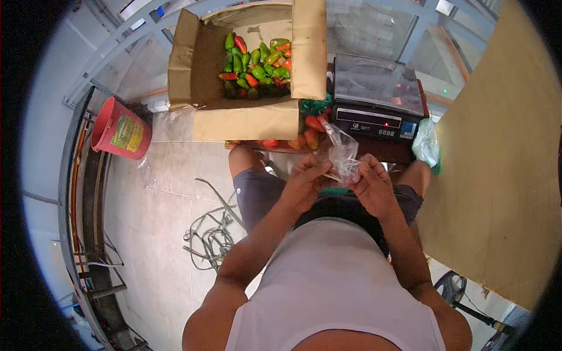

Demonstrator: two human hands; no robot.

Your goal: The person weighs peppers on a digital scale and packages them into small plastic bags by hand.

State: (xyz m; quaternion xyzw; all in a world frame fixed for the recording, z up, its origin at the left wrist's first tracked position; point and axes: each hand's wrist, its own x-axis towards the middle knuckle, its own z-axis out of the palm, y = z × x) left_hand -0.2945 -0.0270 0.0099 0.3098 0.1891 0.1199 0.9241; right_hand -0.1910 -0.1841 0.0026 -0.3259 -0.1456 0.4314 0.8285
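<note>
A clear plastic bag (342, 149) hangs crumpled between my two hands, above my lap. My left hand (307, 181) pinches its left side with thumb and fingers. On the other side, the fingers of my right hand (373, 181) are closed on the bag too. Just beyond the bag, red peppers (312, 138) lie at the near edge of an open cardboard box (246, 124). Inside that box are many green, red and orange peppers (257, 70). Right of the box stands a black digital scale (374, 123) with a wide tray on top and a red light on its front.
A red bucket (121, 128) with a yellow-green label stands at the left. Tangled green strapping (211, 234) lies on the tiled floor. A pale plastic bag (427, 143) hangs beside the scale. A large cardboard panel (497, 164) rises along my right, and metal railing runs behind.
</note>
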